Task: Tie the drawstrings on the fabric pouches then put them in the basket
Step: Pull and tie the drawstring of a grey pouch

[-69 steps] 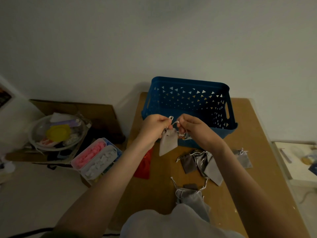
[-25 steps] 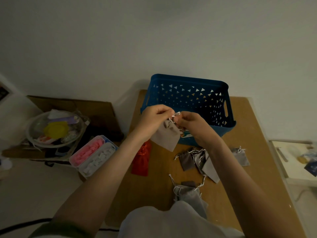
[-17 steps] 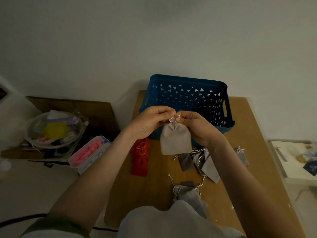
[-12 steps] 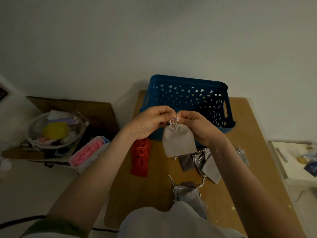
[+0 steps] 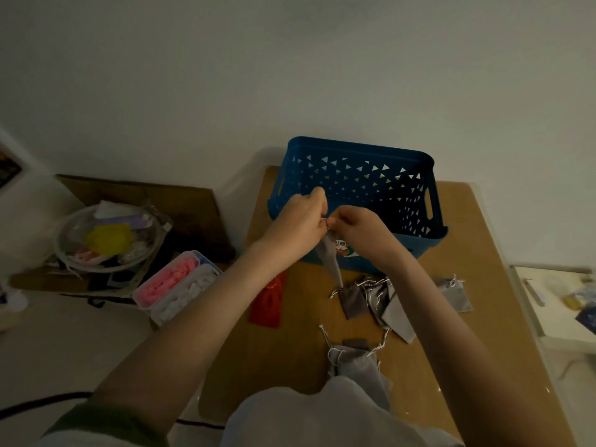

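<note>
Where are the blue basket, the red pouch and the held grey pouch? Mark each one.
blue basket [image 5: 354, 146], head view, far rim.
red pouch [image 5: 267, 304], head view, middle of its fabric.
held grey pouch [image 5: 330, 257], head view, hanging lower body.

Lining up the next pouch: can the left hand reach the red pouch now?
Probably not yet: the left hand and right hand both pinch the top of the grey pouch. The red pouch lies uncovered near the left forearm, so once freed, likely yes.
</note>
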